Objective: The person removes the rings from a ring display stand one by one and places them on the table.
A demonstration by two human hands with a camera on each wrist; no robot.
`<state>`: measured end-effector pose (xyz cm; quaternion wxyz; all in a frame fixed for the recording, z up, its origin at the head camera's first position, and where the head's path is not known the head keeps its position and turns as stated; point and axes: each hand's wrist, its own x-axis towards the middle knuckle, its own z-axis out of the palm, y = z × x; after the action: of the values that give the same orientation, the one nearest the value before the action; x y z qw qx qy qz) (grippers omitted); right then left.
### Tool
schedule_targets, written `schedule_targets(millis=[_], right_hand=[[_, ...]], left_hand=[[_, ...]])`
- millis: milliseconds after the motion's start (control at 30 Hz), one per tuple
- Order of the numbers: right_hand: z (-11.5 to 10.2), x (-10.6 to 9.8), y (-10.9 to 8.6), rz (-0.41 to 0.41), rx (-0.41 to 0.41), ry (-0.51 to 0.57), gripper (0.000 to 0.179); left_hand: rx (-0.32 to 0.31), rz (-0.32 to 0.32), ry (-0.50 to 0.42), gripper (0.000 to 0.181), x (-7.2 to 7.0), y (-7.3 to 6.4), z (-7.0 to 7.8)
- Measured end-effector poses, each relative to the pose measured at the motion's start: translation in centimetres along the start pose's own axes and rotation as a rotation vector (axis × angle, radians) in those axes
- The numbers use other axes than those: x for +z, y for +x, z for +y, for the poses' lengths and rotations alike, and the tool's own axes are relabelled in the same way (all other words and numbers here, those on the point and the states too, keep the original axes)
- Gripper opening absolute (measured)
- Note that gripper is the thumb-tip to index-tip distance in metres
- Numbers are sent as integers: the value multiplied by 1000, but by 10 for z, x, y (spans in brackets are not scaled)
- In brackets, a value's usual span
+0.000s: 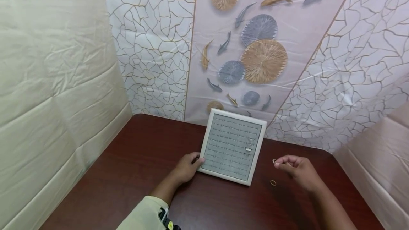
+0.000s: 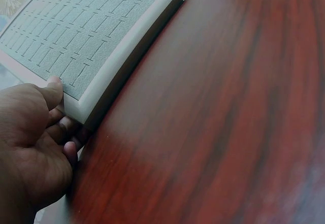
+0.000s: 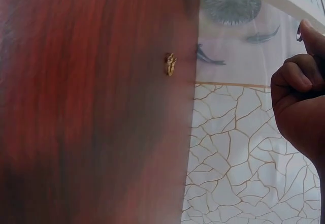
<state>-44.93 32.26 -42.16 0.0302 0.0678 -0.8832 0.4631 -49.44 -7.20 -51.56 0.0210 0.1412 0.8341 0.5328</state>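
A ring display board (image 1: 228, 144) with a white frame and grey slotted pad leans tilted on the table. My left hand (image 1: 187, 168) grips its lower left edge, the thumb on the front and the fingers behind, as the left wrist view also shows of the hand (image 2: 35, 137). Several rings (image 1: 248, 149) sit in slots near the board's right side. To the right of the board, my right hand (image 1: 298, 171) pinches a small ring (image 1: 274, 161) between thumb and fingertips. In the right wrist view, the held ring (image 3: 299, 34) is partly hidden by the fingers.
A gold ring (image 1: 273, 182) lies on the dark red table (image 1: 137, 169), just below the right hand. Behind the table hangs a patterned cloth (image 1: 153, 45) with fish and round shapes. Pale cloth (image 1: 57, 81) hangs along the left side.
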Motion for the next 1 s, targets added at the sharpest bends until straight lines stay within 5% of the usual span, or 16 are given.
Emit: schedule_targets(millis=[1000], right_hand=[[50, 10, -16, -194, 43, -34, 19]], left_hand=[[21, 3, -17, 45, 0, -1, 1]])
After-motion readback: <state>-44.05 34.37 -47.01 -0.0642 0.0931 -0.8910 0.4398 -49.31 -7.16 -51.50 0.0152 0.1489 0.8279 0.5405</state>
